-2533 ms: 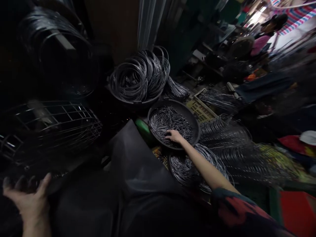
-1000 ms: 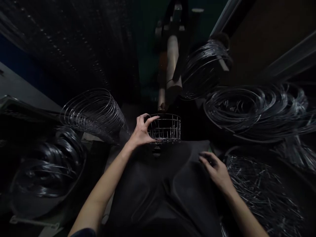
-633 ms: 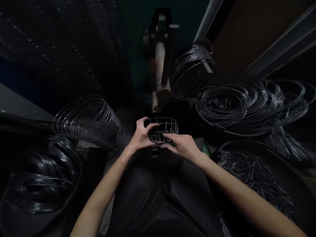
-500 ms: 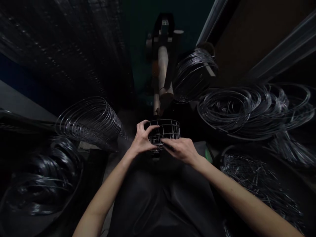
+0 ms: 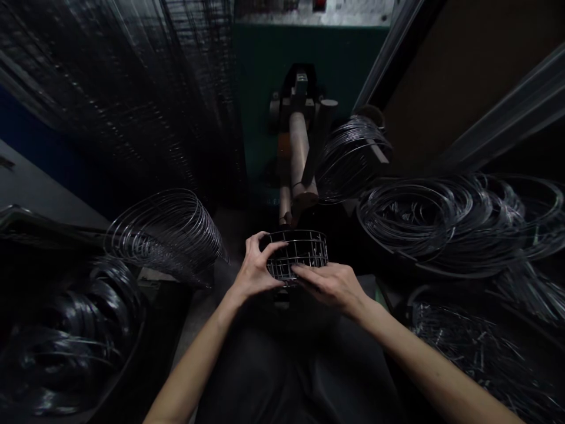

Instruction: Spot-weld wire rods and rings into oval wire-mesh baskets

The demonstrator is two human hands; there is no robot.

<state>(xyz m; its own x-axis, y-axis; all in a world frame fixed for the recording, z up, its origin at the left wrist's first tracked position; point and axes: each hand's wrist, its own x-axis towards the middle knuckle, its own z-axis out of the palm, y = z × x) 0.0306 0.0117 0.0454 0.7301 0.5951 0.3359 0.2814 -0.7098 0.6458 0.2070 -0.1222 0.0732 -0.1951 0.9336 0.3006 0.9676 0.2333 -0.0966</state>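
A small round wire basket of dark metal rods is held between my two hands, just below the lower end of a machine's electrode arms. My left hand grips its left side, thumb low and fingers curled over the rim. My right hand is on the near right side, its fingertips pressed against the lower wires. What the right thumb does is hidden beneath the hand. Right above the basket are the thick metal cylinder and a thinner rod of the machine.
Wire rings fan out on the left, above shiny wire coils. To the right lie a tub of wire hoops and a bin of short wire pieces. Another wire bundle hangs beside the machine's green body.
The whole view has shifted, so the scene sits lower and more of the machine's top shows. Both hands keep nearly the same hold on the basket.
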